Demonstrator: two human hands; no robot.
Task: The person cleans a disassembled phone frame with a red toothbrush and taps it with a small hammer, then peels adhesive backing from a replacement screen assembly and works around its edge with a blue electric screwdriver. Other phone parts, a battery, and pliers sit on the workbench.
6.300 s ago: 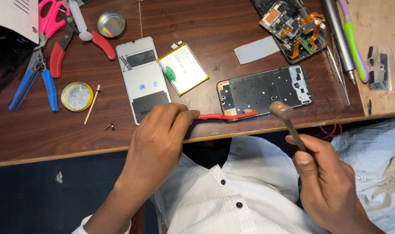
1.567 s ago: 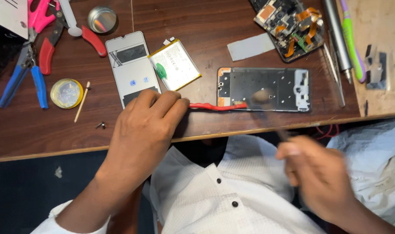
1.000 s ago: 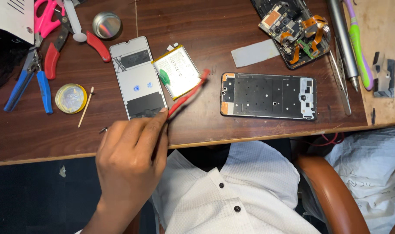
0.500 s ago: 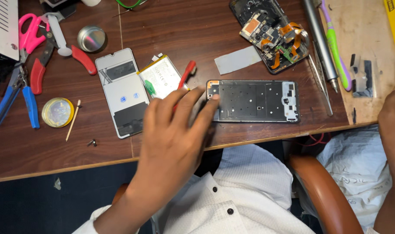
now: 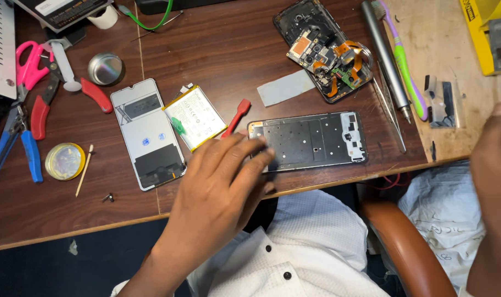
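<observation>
Left hand (image 5: 223,181) covers flat black phone frame (image 5: 311,140).

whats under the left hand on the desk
The left hand lies over the left end of the black phone frame and the lower end of the red pry tool. The frame's near-left corner and the tool's tip are covered, so unseen.

Phone repair bench: opened phone (image 5: 326,48), pliers (image 5: 17,137), tweezers (image 5: 391,113).
</observation>
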